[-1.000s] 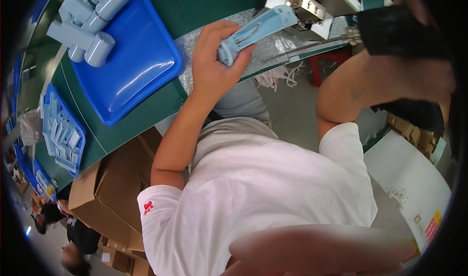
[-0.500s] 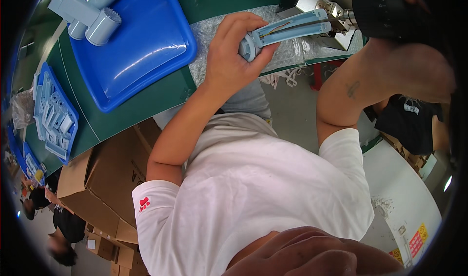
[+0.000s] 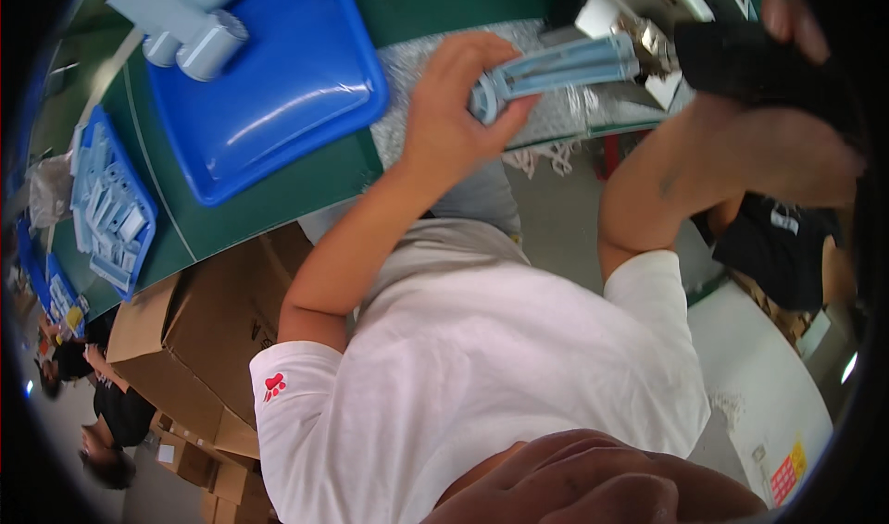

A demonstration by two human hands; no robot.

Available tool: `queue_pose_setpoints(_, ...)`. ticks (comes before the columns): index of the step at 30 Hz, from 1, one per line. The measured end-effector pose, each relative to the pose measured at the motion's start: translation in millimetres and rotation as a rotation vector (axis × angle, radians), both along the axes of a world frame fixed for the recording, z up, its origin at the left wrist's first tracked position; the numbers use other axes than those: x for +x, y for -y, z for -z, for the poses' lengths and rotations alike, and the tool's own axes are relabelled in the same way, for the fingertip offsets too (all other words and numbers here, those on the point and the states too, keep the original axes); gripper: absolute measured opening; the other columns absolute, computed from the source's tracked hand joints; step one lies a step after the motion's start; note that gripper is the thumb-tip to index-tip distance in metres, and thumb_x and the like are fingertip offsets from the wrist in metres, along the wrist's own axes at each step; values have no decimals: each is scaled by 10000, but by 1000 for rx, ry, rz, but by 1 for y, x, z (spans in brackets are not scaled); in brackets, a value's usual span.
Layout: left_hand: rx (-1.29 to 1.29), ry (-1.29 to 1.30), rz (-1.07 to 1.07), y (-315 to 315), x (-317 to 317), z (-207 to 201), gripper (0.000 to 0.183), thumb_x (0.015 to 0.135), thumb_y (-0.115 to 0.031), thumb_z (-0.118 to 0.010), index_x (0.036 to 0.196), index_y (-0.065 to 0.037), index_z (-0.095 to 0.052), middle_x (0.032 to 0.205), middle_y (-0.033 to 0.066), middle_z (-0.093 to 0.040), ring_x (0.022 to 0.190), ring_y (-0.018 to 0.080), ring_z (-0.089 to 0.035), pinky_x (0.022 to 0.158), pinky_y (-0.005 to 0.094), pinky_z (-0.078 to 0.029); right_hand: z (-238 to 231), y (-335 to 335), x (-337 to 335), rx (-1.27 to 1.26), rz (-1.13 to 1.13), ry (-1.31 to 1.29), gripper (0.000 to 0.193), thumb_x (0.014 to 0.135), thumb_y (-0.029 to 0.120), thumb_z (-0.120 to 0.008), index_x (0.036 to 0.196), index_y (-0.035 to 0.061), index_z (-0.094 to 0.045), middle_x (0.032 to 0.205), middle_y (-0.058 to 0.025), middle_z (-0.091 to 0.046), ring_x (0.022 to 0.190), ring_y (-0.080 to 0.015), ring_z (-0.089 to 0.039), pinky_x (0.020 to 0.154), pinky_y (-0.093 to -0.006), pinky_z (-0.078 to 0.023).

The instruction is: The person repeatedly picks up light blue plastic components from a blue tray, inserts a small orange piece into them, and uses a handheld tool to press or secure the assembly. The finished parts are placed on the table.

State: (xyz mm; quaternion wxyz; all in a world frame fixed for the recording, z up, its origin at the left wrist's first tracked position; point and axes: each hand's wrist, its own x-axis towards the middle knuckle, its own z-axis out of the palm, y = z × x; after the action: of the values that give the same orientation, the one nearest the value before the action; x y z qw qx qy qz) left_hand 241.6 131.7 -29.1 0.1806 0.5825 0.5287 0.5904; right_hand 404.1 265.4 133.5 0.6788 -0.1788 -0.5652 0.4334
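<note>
My left hand (image 3: 449, 107) is closed around the round end of a long, light blue plastic housing (image 3: 579, 65). The housing's hollow side shows, and its free end points right. At upper right my right hand (image 3: 798, 26) grips a black power screwdriver (image 3: 741, 61), with only some fingers in sight behind it. The driver's metal nose (image 3: 656, 47) is close to the housing's free end. Motion blur hides whether its bit touches the housing.
A blue tray (image 3: 269, 163) lies on the green table (image 3: 213, 228), with light blue tubular parts (image 3: 199, 38) at its far left. Further left, another blue tray (image 3: 139, 265) holds small parts. A white metal-fitted device (image 3: 639, 6) stands behind the housing. Cardboard boxes (image 3: 213, 320) and other people (image 3: 125, 422) are lower left.
The whole view has shifted slightly, and the housing and driver are more blurred. The long bit seen over the housing's hollow earlier is no longer distinct. Both hands keep their grips.
</note>
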Motion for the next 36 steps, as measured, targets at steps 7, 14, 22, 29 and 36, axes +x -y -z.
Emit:
queue_pose_setpoints(7,-90,-19,61,2,1,-11,443,747,-65,-864,1120,-28,-627,1157,159,-642,1060,348,-650,919,411,-526,6,18,-12,-56,83,129,956,861,883,-452,1118,-35,-528,911,-135,-589,674,-210,-560,624,-339,-500)
queue_pose_setpoints(14,-390,-243,98,1,-34,-49,607,793,-313,-888,1244,-27,-600,1183,162,-622,1024,329,-682,860,407,-567,-49,-17,42,210,-699,-200,620,994,491,-595,1314,-34,-516,1266,-236,-595,1024,-252,-662,917,-341,-537)
queue_pose_setpoints(22,-452,328,-172,-179,-157,-62,902,862,-544,-799,1423,75,-460,1242,210,-657,1091,257,-688,889,375,-573,-78,10,72,121,-616,-498,627,878,430,-728,1163,-69,-478,1005,-131,-504,760,-150,-555,719,-281,-444)
queue_pose_setpoints(29,-72,-496,-658,-56,-170,-77,702,802,-403,-860,1297,6,-573,1259,169,-614,1073,332,-639,964,440,-516,-45,-5,98,65,-262,-255,671,866,485,-605,1227,-80,-556,1076,-185,-518,870,-207,-500,768,-345,-415)
queue_pose_setpoints(36,-506,-325,-833,12,-233,-37,830,808,-531,-857,1302,29,-495,1153,202,-697,1060,350,-703,955,429,-526,-40,-30,85,234,445,15,506,980,386,-648,1286,-3,-540,1159,-229,-665,925,-254,-699,838,-351,-567)
